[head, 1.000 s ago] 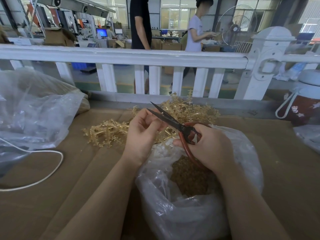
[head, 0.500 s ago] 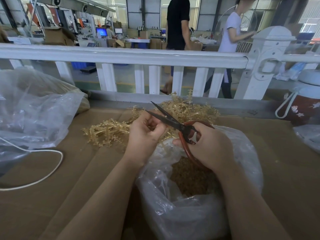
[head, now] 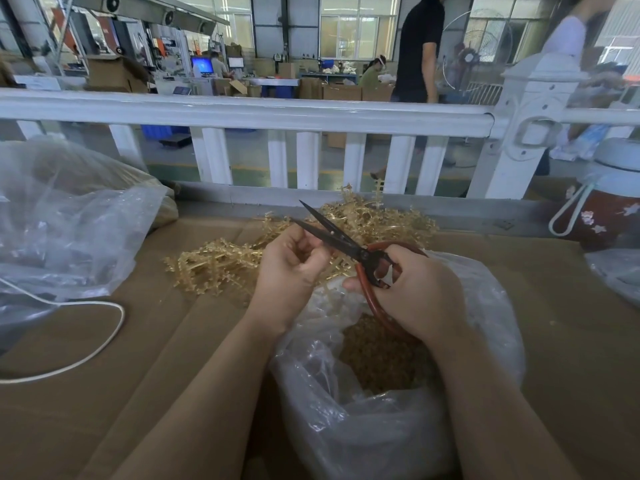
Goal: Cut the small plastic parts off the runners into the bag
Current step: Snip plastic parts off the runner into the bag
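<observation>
1. The left hand (head: 294, 268) has its fingers curled in on themselves, apparently pinching a runner. The piece itself is mostly hidden inside the fingers, so its exact shape cannot be told.
2. The right hand (head: 412, 292) grips the scissors (head: 339, 239) by their red loop handles, fingers through the loops. The 2 dark blades stand partly open, a narrow V.
3. The key relation: the blades point up and to the left from the right hand, and their long axis crosses directly over the left hand's fingertips. The held piece lies at the mouth of that V, so the cut seems to need only a squeeze, not a reach.
4. Both hands sit above the mouth of the bag (head: 381, 427), the right hand more squarely over it. A part snipped there would likely drop into the opening.
5. The bag is clear, crumpled plastic, open at the top, with a mound of small tan cut parts (head: 381, 362) already inside.
6. The uncut runners (head: 221, 263) lie in a tangled heap on the cardboard (head: 104, 393) beyond the hands, nearer the left hand. They look pale gold, translucent and branched, with small cross-shaped nubs along thin stems.
7. The heap reaches back to a white railing (head: 242, 112).
</observation>
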`<state>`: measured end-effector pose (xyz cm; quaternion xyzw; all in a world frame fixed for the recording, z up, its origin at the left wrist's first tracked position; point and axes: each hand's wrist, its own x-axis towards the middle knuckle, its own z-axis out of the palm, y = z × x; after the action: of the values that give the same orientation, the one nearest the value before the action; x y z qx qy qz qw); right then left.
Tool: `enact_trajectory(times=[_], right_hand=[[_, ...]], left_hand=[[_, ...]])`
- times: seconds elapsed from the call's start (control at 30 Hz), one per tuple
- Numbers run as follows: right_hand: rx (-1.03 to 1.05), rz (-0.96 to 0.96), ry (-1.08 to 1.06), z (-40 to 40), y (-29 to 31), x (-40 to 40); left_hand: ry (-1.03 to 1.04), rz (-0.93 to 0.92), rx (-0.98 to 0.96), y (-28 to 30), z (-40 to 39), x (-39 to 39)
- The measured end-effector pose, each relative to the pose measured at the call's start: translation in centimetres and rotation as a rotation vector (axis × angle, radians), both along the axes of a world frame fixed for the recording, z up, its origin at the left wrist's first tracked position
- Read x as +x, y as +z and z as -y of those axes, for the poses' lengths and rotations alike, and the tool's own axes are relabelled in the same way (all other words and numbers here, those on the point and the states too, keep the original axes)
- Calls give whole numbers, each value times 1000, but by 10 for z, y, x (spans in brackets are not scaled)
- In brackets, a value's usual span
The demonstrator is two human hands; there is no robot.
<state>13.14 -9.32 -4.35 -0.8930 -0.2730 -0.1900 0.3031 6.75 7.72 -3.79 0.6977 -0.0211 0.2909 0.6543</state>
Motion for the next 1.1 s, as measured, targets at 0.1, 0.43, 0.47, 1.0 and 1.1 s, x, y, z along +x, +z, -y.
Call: enact_trajectory(times=[0.1,0.43,0.47,1.0,1.1], right_hand=[[6,-34,25,1,-1,1],[6,-31,22,1,0,-1],[12,-52,29,0,0,-1],[435,-373,136,-4,2,2],[585,-410,138,-2,6,0]], left_hand=[[-14,19,8,0,0,-1],[-42,51,-29,-1,1,0],[-37,47,-38,-1,0,0],[-180,-182,-256,1,-3,2],[-230,-298,-330,2,-6,3]])
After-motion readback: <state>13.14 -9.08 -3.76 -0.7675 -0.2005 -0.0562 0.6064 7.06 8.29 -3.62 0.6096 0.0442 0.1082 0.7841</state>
